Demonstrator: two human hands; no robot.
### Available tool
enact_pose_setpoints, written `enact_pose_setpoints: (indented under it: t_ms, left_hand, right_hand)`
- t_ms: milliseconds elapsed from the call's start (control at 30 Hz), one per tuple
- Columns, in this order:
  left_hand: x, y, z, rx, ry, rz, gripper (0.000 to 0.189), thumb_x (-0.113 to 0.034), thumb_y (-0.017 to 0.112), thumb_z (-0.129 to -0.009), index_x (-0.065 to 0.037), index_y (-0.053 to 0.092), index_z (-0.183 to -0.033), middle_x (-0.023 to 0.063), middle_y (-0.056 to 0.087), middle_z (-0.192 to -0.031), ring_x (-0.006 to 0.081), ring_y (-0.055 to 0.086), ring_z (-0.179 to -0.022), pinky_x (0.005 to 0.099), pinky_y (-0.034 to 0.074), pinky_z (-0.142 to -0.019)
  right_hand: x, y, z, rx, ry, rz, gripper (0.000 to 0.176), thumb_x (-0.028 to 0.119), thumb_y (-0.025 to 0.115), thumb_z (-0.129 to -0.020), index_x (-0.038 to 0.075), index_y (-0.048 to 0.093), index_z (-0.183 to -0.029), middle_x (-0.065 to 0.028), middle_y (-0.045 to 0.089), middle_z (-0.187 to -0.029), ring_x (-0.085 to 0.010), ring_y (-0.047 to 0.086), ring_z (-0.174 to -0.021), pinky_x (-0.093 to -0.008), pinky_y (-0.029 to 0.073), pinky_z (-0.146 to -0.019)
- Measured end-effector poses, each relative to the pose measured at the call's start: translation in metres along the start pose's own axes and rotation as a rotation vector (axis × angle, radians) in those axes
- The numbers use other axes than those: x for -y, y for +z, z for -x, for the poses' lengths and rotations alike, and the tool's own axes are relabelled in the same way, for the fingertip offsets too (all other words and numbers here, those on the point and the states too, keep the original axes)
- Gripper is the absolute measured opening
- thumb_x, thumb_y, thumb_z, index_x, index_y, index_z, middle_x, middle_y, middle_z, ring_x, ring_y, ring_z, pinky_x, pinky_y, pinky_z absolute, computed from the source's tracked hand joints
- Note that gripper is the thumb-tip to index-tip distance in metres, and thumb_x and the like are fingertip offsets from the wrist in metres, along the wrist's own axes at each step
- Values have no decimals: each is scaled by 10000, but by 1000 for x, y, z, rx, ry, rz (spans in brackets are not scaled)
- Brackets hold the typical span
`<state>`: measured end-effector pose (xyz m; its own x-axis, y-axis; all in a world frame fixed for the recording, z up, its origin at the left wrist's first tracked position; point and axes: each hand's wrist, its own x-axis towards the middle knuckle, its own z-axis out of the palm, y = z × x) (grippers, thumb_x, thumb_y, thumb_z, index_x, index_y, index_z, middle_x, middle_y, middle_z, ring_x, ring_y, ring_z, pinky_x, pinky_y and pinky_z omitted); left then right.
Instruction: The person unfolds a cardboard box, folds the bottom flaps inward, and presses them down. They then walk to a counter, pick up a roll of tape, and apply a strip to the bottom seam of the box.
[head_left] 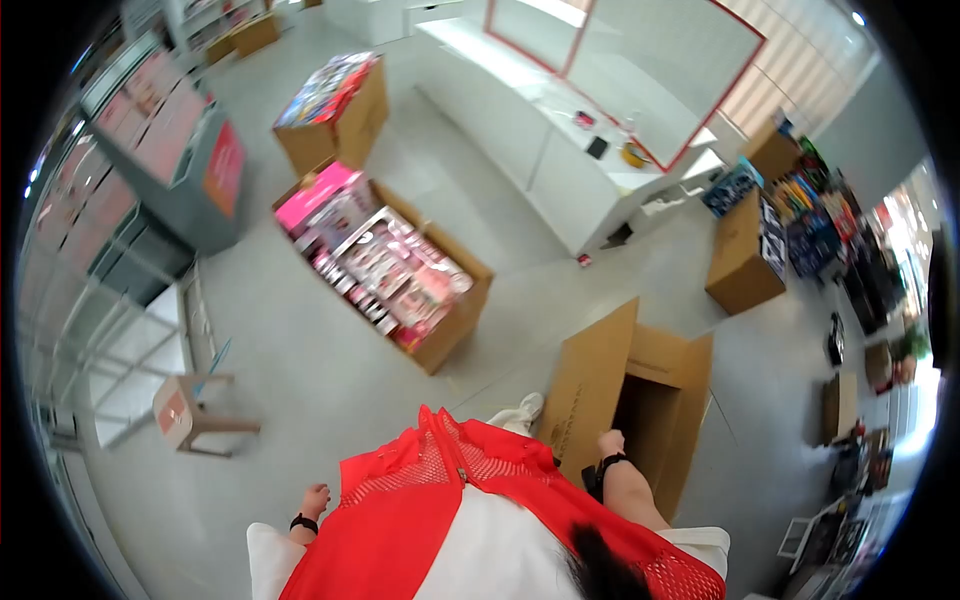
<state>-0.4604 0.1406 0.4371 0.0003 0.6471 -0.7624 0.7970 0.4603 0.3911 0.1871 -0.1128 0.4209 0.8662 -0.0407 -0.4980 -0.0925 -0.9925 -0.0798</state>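
Grey floor [325,405] spans the frame. Right hand [612,443], lower right of centre: fingers curled at the edge of the open carton [598,370]; whether the grip clasps the cardboard cannot be told. Left hand [316,497], lower left: grip released, fingers loosely bent beside the red vest [400,510]. Centre: filled carton [458,335] with pink packages [400,275]. Upper centre: white counter [510,140]. Left: stool [178,412].

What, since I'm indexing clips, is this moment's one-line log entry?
Right hand: at open brown cardboard box, grip unclear | Left hand: beside red mesh-panelled vest, nothing visibly held
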Motion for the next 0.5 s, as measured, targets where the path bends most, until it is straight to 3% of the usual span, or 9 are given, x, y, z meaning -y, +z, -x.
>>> enact_pose_setpoints:
  t_ms: [100,200,233,267,333,400,500]
  left_hand:
    - [-99,35,-14,46,36,-47,377,-242,480,-825,-50,546,-1142,88,622,-944,170,606,-769,299,471,-537]
    - [-202,81,-41,231,89,-155,383,-255,491,-824,-65,544,-1153,78,621,-945,168,602,-827,311,478,-587]
    - [-234,98,-56,281,104,-230,385,-259,489,-829,-65,541,-1157,79,622,-962,179,600,-858,319,481,-623]
    - [-263,115,-77,330,118,-306,386,-263,488,-833,-66,537,-1162,81,623,-978,189,598,-888,326,484,-659]
    - [-302,142,-135,260,522,-506,372,-260,486,-843,-43,543,-1140,111,621,-1020,207,596,-931,316,480,-739]
    - [-411,151,-74,48,622,-451,340,-238,478,-853,-19,560,-1099,145,615,-1045,236,591,-966,313,461,-814]
    - [-478,165,-79,169,700,-112,312,-221,492,-848,-7,580,-1058,168,618,-1016,257,596,-955,322,453,-832]
  right_hand:
    - [-37,-12,-30,133,-16,-59,380,293,654,-750,8,620,-1000,-201,610,-1015,-328,589,-960,-401,481,-780]
    - [-74,-7,-57,309,-111,-164,426,326,687,-690,-7,634,-949,-207,614,-990,-344,582,-954,-391,480,-793]
    - [-44,-53,-25,284,-29,-58,429,326,694,-679,-6,636,-944,-201,619,-984,-335,585,-950,-392,479,-789]
    - [-77,-7,-69,353,-145,-26,411,308,686,-688,-16,631,-935,-214,611,-988,-327,588,-948,-394,476,-785]
    - [-95,-3,-78,393,-109,-35,408,306,683,-691,-16,630,-936,-215,610,-989,-329,587,-948,-397,475,-786]
    - [-97,-2,-95,415,-69,-70,404,303,679,-694,-15,629,-937,-216,609,-989,-332,585,-948,-399,475,-786]
    - [-68,-20,-132,402,-39,-125,399,299,674,-698,-15,628,-939,-218,608,-990,-335,583,-949,-403,473,-787]
